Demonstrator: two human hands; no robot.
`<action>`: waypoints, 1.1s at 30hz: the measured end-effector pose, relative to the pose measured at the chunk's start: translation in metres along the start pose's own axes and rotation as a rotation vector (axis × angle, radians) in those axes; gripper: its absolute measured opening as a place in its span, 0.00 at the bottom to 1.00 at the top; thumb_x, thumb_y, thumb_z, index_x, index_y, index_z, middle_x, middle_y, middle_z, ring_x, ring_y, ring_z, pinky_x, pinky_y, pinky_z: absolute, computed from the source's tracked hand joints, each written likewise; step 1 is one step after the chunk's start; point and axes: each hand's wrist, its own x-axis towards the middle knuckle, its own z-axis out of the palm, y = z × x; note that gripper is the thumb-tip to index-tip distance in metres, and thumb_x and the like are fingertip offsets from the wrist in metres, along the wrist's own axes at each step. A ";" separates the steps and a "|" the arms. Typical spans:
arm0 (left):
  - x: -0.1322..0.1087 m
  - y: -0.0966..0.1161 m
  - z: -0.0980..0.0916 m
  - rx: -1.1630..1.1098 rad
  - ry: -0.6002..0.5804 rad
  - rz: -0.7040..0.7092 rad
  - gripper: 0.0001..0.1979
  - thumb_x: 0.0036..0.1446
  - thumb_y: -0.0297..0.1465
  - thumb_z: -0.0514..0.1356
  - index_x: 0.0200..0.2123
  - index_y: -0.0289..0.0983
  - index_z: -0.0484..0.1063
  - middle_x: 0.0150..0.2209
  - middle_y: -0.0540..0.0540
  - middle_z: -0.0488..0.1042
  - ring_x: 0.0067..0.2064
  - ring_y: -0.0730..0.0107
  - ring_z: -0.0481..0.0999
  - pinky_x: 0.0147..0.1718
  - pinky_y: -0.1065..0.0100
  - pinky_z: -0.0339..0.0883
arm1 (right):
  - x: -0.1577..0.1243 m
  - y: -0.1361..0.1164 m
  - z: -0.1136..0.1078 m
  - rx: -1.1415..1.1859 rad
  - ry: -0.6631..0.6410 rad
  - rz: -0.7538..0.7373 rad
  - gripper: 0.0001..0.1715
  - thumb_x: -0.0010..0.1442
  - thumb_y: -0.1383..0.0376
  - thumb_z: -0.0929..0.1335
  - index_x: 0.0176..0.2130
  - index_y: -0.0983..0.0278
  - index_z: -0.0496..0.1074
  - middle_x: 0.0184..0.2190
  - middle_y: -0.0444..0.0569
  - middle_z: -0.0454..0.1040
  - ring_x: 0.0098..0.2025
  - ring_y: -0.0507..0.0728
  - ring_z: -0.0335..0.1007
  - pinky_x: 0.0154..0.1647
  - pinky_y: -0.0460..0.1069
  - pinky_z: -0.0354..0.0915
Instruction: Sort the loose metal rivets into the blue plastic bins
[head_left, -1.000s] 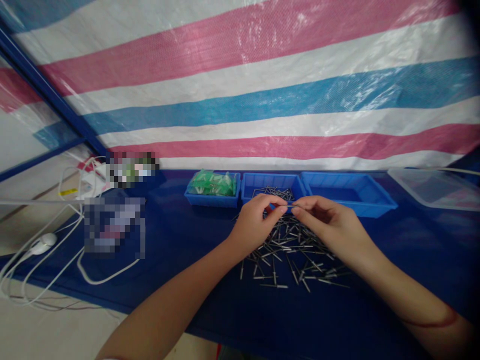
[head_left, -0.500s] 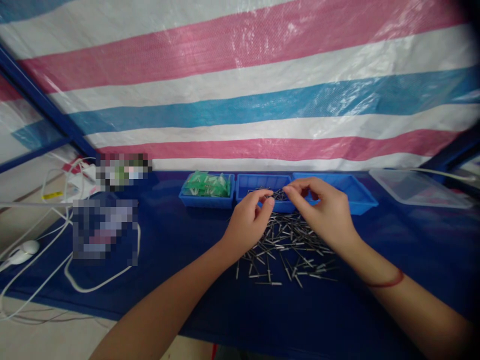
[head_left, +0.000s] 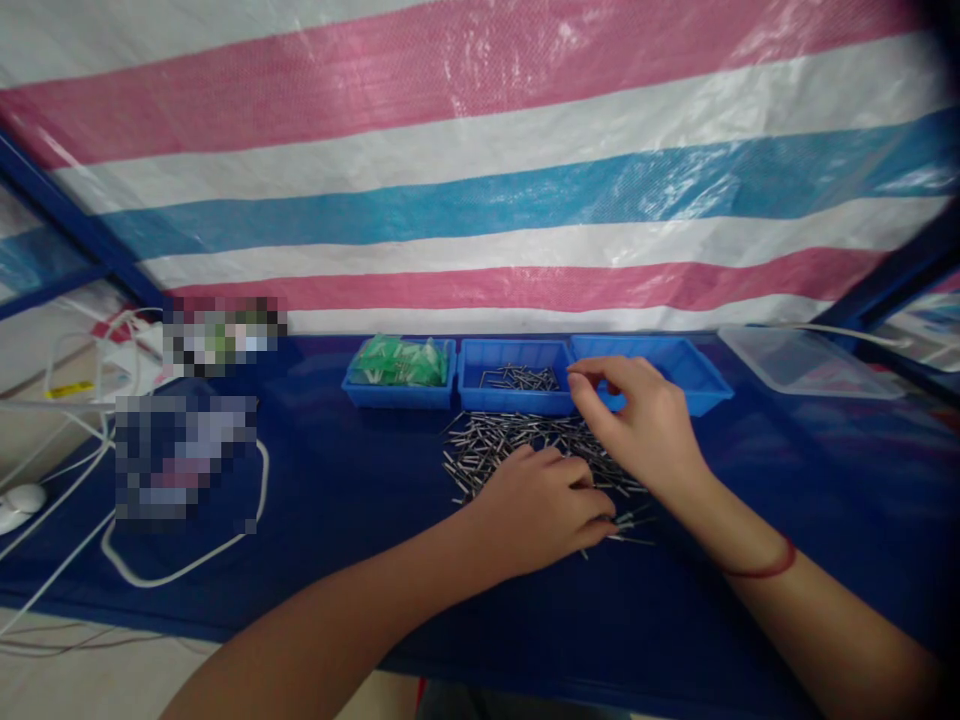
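Note:
My left hand lies low over a heap of blind rivets, palm down. Its fingers are curled and close together at the rivets on the heap's right side; the fingertips are partly hidden. My right hand is raised at the heap's right, by the front corner of the middle blue bin. Thumb and forefinger meet in a pinch there, and whatever is between them is too small to make out. More blind rivets lie inside the middle bin.
Left of the middle bin, another blue bin holds green packets. A third blue bin stands to the right, partly behind my right hand. Beyond it lies a clear plastic lid. White cables run along the left.
My left hand has moved from the middle bin's front down and toward me, onto the rivets. My right hand keeps its pinch near the bin. The view has shifted slightly.

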 end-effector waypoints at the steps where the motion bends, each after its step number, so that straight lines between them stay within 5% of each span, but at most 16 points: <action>1: 0.000 0.002 0.002 0.043 -0.020 -0.007 0.11 0.63 0.37 0.55 0.39 0.42 0.76 0.37 0.48 0.74 0.39 0.65 0.71 0.37 0.64 0.60 | -0.001 -0.001 0.000 0.013 -0.006 -0.011 0.09 0.61 0.63 0.65 0.36 0.63 0.74 0.31 0.48 0.77 0.32 0.58 0.68 0.36 0.53 0.63; 11: 0.000 0.005 0.009 0.207 -0.001 -0.016 0.08 0.62 0.32 0.56 0.33 0.38 0.74 0.36 0.47 0.72 0.38 0.61 0.72 0.35 0.60 0.60 | -0.006 -0.003 0.001 0.047 -0.063 -0.096 0.07 0.61 0.65 0.65 0.36 0.62 0.73 0.32 0.48 0.77 0.33 0.58 0.69 0.37 0.53 0.63; 20: 0.001 0.010 0.011 0.190 0.031 -0.059 0.09 0.64 0.29 0.51 0.39 0.36 0.71 0.42 0.43 0.71 0.41 0.60 0.72 0.35 0.59 0.65 | -0.007 -0.005 0.001 0.058 -0.099 -0.137 0.07 0.61 0.65 0.65 0.35 0.62 0.73 0.33 0.47 0.77 0.35 0.57 0.70 0.39 0.53 0.64; 24: 0.002 0.007 0.004 0.051 0.140 -0.192 0.12 0.64 0.31 0.49 0.45 0.33 0.68 0.43 0.40 0.69 0.41 0.61 0.72 0.39 0.61 0.68 | -0.007 -0.007 -0.002 0.091 -0.099 -0.101 0.08 0.62 0.63 0.65 0.34 0.62 0.73 0.33 0.48 0.77 0.35 0.57 0.70 0.39 0.53 0.64; 27: 0.003 0.000 -0.001 -0.143 0.251 -0.316 0.10 0.65 0.30 0.48 0.40 0.33 0.67 0.42 0.41 0.68 0.42 0.64 0.72 0.43 0.64 0.68 | -0.007 -0.009 -0.004 0.176 -0.124 0.011 0.11 0.63 0.59 0.64 0.33 0.61 0.73 0.33 0.47 0.77 0.34 0.56 0.70 0.37 0.51 0.64; 33: 0.005 -0.020 0.002 -0.370 0.427 -0.484 0.08 0.67 0.30 0.47 0.38 0.37 0.63 0.37 0.45 0.70 0.41 0.66 0.71 0.44 0.64 0.67 | -0.010 -0.008 0.002 0.395 -0.347 0.218 0.15 0.61 0.53 0.65 0.35 0.61 0.74 0.32 0.46 0.77 0.34 0.56 0.71 0.35 0.50 0.65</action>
